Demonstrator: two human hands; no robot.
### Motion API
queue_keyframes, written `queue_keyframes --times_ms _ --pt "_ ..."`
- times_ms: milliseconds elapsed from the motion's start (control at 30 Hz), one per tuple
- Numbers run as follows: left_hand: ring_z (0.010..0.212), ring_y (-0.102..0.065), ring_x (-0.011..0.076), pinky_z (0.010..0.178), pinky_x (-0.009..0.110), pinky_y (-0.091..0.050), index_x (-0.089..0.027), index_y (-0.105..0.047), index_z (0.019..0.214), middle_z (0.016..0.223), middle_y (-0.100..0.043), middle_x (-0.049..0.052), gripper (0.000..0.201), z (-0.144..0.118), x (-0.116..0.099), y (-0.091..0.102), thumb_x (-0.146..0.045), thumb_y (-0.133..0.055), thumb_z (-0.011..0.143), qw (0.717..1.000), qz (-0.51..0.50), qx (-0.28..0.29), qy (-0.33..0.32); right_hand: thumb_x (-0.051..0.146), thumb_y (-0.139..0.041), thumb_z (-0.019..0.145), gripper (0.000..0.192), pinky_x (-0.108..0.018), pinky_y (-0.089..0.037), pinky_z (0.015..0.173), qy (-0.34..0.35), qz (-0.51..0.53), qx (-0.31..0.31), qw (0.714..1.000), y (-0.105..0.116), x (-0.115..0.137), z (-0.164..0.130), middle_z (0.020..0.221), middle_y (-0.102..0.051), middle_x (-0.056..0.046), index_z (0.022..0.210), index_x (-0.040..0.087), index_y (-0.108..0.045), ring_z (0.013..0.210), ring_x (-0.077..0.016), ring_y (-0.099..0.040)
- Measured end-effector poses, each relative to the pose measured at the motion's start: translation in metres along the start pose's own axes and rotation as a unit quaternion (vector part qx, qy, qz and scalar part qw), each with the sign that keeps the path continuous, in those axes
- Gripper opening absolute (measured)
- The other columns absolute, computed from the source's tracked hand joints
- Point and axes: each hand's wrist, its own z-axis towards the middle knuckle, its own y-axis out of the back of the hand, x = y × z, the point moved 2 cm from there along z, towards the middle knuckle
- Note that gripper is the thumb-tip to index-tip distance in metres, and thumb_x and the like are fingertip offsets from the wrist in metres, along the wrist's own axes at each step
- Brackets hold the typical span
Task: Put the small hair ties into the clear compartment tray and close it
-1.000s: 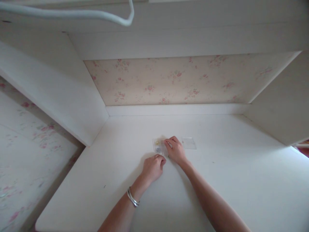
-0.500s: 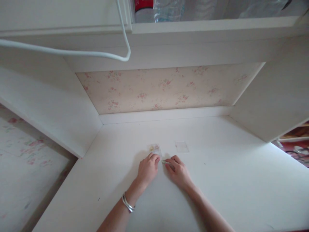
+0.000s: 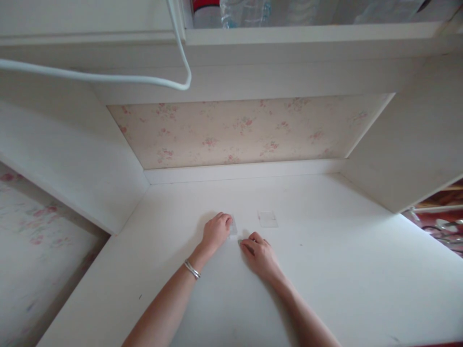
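Observation:
My left hand [image 3: 216,228] covers most of a small clear plastic box [image 3: 233,227], with only the box's right edge showing. Its fingers are pinched together over the box; whatever lies between them is hidden. Just right of and nearer than the box, my right hand [image 3: 261,253] rests on the white surface with thumb and forefinger closed on a small silvery-green piece [image 3: 240,241], too small to name. A clear flat square, like a box lid [image 3: 268,219], lies beyond my right hand. A silver bangle [image 3: 192,269] circles my left wrist.
The white desktop [image 3: 325,270] has white side panels and a flowered back wall [image 3: 235,130]. Overhead, a white cable [image 3: 126,78] hangs below a shelf holding clear plastic bottles [image 3: 242,12]. A tiny dark mark [image 3: 140,297] shows on the left of the desktop.
My left hand has moved up and over the box, hiding the yellow and pink bits seen inside it. My right hand stays close by, still pinching the small piece. The view has shifted slightly.

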Motion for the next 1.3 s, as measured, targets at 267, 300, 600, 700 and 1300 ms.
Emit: queue_keyframes --times_ms 267,300,600,700,1300 --pt "0.089 -0.06 0.0155 0.08 0.025 -0.043 -0.021 -0.062 0.097 0.096 -0.066 0.004 0.025 -0.043 -0.002 0.004 -0.029 -0.039 0.092 0.995 -0.072 -0.058 -0.025 0.029 -0.043 0.091 0.025 -0.023 -0.041 0.068 0.0 0.044 -0.024 0.999 -0.001 -0.004 -0.001 0.084 -0.054 -0.002 0.088 0.025 -0.067 0.072 -0.0125 -0.053" --pt "0.088 -0.061 0.0154 0.079 0.025 -0.043 -0.021 -0.062 0.096 0.094 -0.066 0.004 0.025 -0.05 -0.003 0.002 -0.029 -0.039 0.092 0.995 -0.081 -0.055 -0.026 0.029 -0.043 0.091 0.025 -0.023 -0.041 0.068 -0.002 0.055 -0.028 0.998 -0.001 -0.004 -0.001 0.084 -0.054 -0.002 0.088 0.025 -0.067 0.072 -0.0126 -0.053" --pt "0.075 -0.06 0.0143 0.066 0.022 -0.043 -0.02 -0.066 0.086 0.083 -0.067 0.003 0.024 -0.079 0.002 -0.014 -0.029 -0.044 0.089 0.981 -0.193 0.02 -0.03 0.034 -0.046 0.09 0.025 -0.025 -0.044 0.068 -0.021 0.128 -0.066 0.989 0.0 -0.001 0.011 0.084 -0.055 -0.004 0.091 0.023 -0.068 0.073 -0.0135 -0.055" --pt "0.075 -0.06 0.0145 0.066 0.023 -0.042 -0.019 -0.067 0.088 0.084 -0.068 0.003 0.024 -0.077 0.007 -0.016 -0.029 -0.045 0.088 0.977 -0.211 0.022 -0.023 0.033 -0.047 0.089 0.023 -0.025 -0.044 0.067 -0.007 0.123 -0.082 0.989 -0.002 0.003 0.023 0.083 -0.055 -0.004 0.092 0.023 -0.068 0.074 -0.0139 -0.055" --pt "0.082 -0.062 0.0146 0.072 0.023 -0.044 -0.024 -0.066 0.089 0.09 -0.068 0.001 0.023 -0.082 -0.006 -0.014 -0.028 -0.044 0.09 0.993 -0.113 0.038 -0.013 0.047 -0.049 0.085 0.035 -0.027 -0.038 0.059 -0.124 0.174 -0.129 0.968 -0.001 -0.018 0.017 0.067 -0.053 -0.001 0.085 0.02 -0.071 0.06 -0.0141 -0.047"
